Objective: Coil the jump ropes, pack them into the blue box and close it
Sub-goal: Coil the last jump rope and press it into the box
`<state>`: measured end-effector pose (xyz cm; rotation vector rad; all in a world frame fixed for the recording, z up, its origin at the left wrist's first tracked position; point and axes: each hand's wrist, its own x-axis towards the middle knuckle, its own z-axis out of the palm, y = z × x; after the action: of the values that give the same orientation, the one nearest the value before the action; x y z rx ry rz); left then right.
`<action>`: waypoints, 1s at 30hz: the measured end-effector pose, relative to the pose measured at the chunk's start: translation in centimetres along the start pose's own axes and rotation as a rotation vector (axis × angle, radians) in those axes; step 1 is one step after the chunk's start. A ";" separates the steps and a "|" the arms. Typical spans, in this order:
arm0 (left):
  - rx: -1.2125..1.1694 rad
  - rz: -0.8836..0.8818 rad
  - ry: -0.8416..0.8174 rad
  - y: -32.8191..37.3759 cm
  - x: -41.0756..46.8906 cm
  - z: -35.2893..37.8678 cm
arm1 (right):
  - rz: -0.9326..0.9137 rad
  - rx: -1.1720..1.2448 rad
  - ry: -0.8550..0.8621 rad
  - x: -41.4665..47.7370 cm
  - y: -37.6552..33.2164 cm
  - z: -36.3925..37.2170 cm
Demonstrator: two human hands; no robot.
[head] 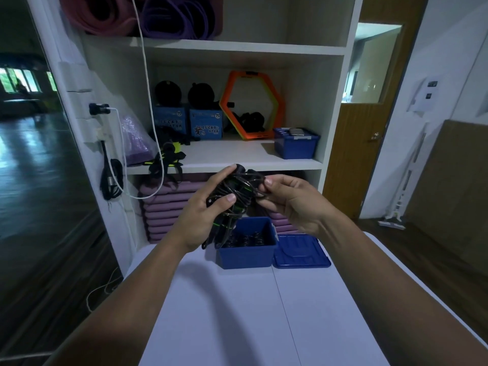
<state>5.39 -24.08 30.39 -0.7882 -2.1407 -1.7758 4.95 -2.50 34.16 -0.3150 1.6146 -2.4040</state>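
A coiled black jump rope [237, 194] with green-banded handles is held above the far end of the white table [237, 313]. My left hand [208, 212] grips the bundle, thumb across its front. My right hand [287, 202] pinches a loop of cord at the bundle's right side. Below the bundle stands the open blue box [245, 253], with dark coiled ropes inside. Its blue lid [301, 250] lies flat on the table just to the right of the box.
A white shelf unit [237, 159] stands right behind the table, holding another lidded blue box [295, 143], an orange hexagon ring [250, 107], blue cartons and black straps. Purple mats are stacked under the shelf. A wooden door [351, 154] is to the right.
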 end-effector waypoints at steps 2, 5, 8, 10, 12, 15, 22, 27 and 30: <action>-0.007 -0.017 -0.026 -0.2 -0.1 -0.6 | 0.063 0.046 -0.029 0.1 0.0 0.2; -0.007 -0.040 -0.037 -0.5 -0.2 -1.3 | 0.100 0.021 -0.012 0.4 -0.1 0.8; -0.018 -0.054 -0.042 -0.5 -0.3 -1.6 | 0.006 -0.198 0.060 0.8 -0.2 2.0; -0.041 -0.057 -0.040 -0.7 -0.4 -1.8 | -0.073 -0.367 0.123 1.1 0.0 2.7; -0.058 -0.051 -0.030 -0.9 -0.5 -2.2 | -0.133 -0.468 0.172 1.3 0.6 3.3; -0.053 -0.039 -0.047 -1.3 -0.6 -2.9 | -0.203 -0.534 0.222 1.5 1.3 4.0; -0.126 -0.037 -0.083 -1.4 -0.6 -3.3 | -0.339 -0.762 0.408 2.1 1.9 6.1; -0.306 -0.069 -0.013 -1.8 -0.3 -4.3 | -0.471 -0.796 0.448 1.9 3.8 6.4; -0.339 -0.093 -0.014 -2.1 -0.6 -5.0 | -0.446 -0.859 0.401 1.6 4.2 6.5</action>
<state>4.00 -29.30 29.42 -0.7873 -1.9377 -2.2246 5.68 -10.22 32.69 -0.3696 2.9980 -1.9520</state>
